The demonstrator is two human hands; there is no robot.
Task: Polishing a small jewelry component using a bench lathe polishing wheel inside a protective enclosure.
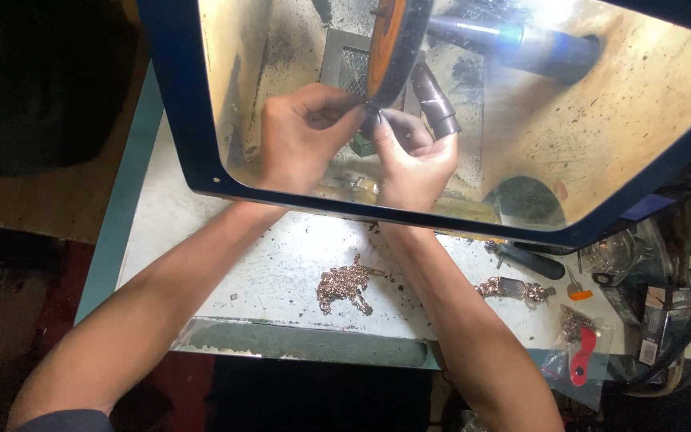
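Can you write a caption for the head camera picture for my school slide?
Left hand and right hand press a tiny piece to a polishing wheel; chains lie below.

A white, dust-speckled workbench (281,264) with a teal edge is carrying a heap of gold-coloured chain (345,286) near its middle. To the right, a shorter chain piece with a flat plate (513,288) is lying beside a dark-handled tool (525,260), with a clear bag holding a red item (579,356) nearer the front edge.
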